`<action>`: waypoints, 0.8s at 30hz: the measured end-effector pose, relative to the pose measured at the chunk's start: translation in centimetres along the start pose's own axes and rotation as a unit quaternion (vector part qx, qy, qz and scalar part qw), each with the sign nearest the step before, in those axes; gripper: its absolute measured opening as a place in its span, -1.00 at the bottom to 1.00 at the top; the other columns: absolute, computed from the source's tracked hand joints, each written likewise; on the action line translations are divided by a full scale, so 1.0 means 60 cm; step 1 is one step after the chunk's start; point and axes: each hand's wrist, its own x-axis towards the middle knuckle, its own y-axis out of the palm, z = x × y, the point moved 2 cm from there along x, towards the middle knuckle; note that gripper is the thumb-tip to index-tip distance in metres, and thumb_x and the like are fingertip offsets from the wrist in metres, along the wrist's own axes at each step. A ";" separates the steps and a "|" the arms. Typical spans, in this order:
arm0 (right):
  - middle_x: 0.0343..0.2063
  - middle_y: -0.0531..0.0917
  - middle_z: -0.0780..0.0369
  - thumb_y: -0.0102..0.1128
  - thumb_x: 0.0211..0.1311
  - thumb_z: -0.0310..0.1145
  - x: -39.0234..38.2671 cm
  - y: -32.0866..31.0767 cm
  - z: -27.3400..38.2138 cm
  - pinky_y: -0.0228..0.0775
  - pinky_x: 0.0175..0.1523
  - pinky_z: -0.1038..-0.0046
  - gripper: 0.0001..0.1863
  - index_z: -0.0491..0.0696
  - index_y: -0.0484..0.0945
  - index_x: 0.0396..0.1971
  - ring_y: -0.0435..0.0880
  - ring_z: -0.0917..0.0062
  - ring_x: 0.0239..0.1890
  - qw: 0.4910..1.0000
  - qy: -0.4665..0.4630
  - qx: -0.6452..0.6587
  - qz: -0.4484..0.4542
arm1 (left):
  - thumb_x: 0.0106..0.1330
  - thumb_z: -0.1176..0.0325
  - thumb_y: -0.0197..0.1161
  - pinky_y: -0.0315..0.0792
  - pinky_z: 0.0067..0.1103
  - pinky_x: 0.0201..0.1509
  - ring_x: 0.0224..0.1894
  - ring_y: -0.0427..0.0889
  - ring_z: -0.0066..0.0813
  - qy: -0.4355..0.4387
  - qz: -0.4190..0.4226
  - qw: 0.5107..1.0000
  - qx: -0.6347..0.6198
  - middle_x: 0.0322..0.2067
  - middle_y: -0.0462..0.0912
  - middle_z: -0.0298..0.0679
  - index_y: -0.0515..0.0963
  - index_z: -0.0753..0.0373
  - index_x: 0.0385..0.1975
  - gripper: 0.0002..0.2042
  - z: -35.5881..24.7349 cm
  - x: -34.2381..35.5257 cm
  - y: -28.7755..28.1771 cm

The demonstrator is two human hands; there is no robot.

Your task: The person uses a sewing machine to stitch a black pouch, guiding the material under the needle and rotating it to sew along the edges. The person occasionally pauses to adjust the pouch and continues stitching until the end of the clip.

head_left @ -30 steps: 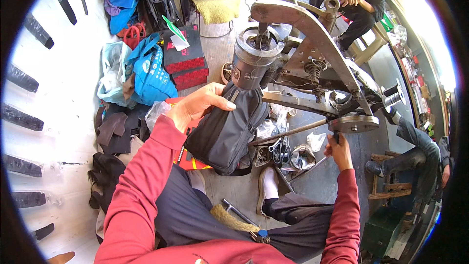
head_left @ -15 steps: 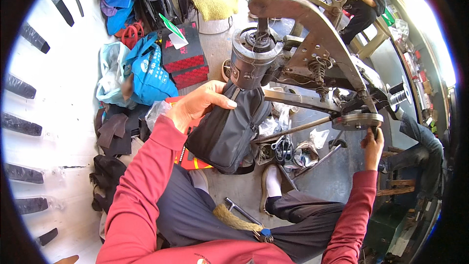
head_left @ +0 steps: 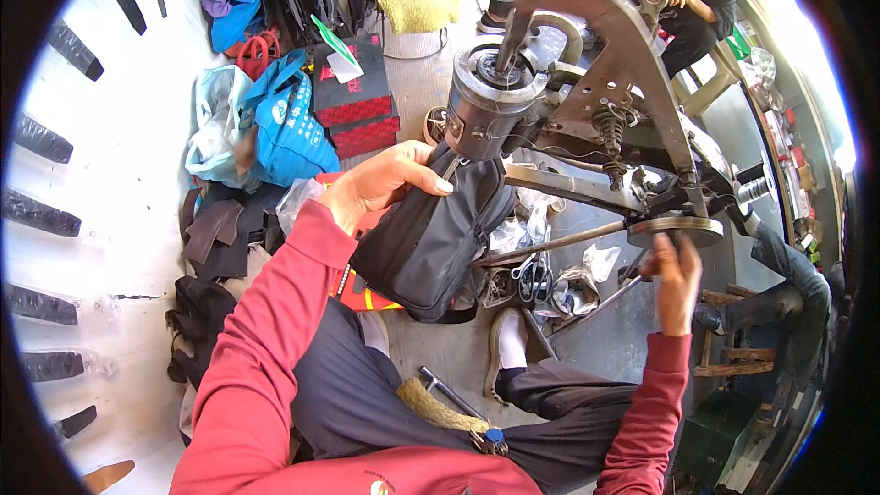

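Observation:
A black bag (head_left: 417, 252) with zips hangs beneath the round metal head (head_left: 486, 105) of a hand-cranked sewing machine. My left hand (head_left: 390, 183) pinches the bag's top edge, thumb on the near face and the other fingers behind. The bag's upper edge runs in under the machine head, which hides the stitching point. On the right, my right hand (head_left: 674, 280) is at the lower rim of the machine's flat handwheel (head_left: 674, 231). Its fingers are smeared by motion, so their grip on the wheel cannot be made out.
Scissors (head_left: 530, 280) and small plastic bags lie on the floor below the machine's bar. To the left are a blue bag (head_left: 291, 128) and red-black boxes (head_left: 357, 96). A thread spool (head_left: 753, 185) sits at the machine's right. Other people sit beyond.
My right hand has swung leftward and nearer along the wheel. The machine's upper arm and head now appear tilted further right. My left hand keeps its hold on the bag.

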 end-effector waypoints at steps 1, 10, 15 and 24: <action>-0.56 0.53 0.36 0.19 0.51 -0.12 0.010 -0.031 0.019 0.34 -0.41 0.56 -0.70 -0.10 0.58 -0.20 0.48 0.67 -0.56 0.995 -0.039 -0.088 -0.020 | 0.15 0.53 0.37 0.68 -0.52 -0.12 -0.32 0.80 -0.43 -0.001 0.000 1.000 0.007 -0.25 0.79 -0.14 0.63 0.42 -0.04 -0.66 0.000 0.001 -0.001; -0.61 0.43 0.39 0.13 0.55 -0.33 0.063 -0.144 -0.142 0.19 -0.56 0.57 -0.81 -0.02 0.42 -0.34 0.37 0.71 -0.67 0.988 0.084 -0.031 -0.125 | 0.13 0.50 0.38 0.65 -0.56 -0.08 -0.28 0.78 -0.50 -0.007 -0.006 0.999 0.040 -0.21 0.79 -0.20 0.64 0.38 -0.02 -0.63 -0.006 0.002 -0.004; -0.61 0.54 0.33 0.18 0.52 -0.22 0.039 -0.058 -0.203 0.35 -0.60 0.53 -0.79 -0.06 0.47 -0.15 0.54 0.60 -0.69 0.975 0.181 -0.131 -0.009 | 0.18 0.49 0.41 0.65 -0.59 -0.16 -0.37 0.77 -0.53 -0.006 0.011 0.999 0.043 -0.32 0.77 -0.24 0.64 0.32 -0.14 -0.76 -0.005 0.006 -0.011; -0.59 0.59 0.30 0.20 0.49 -0.14 0.014 0.023 -0.152 0.42 -0.56 0.53 -0.70 -0.07 0.46 -0.28 0.65 0.57 -0.64 0.981 0.153 -0.085 0.084 | 0.18 0.49 0.46 0.45 -0.56 0.29 0.06 0.62 -0.62 0.111 0.036 0.989 0.093 0.09 0.65 -0.32 0.45 0.34 0.29 -0.38 0.003 0.012 -0.010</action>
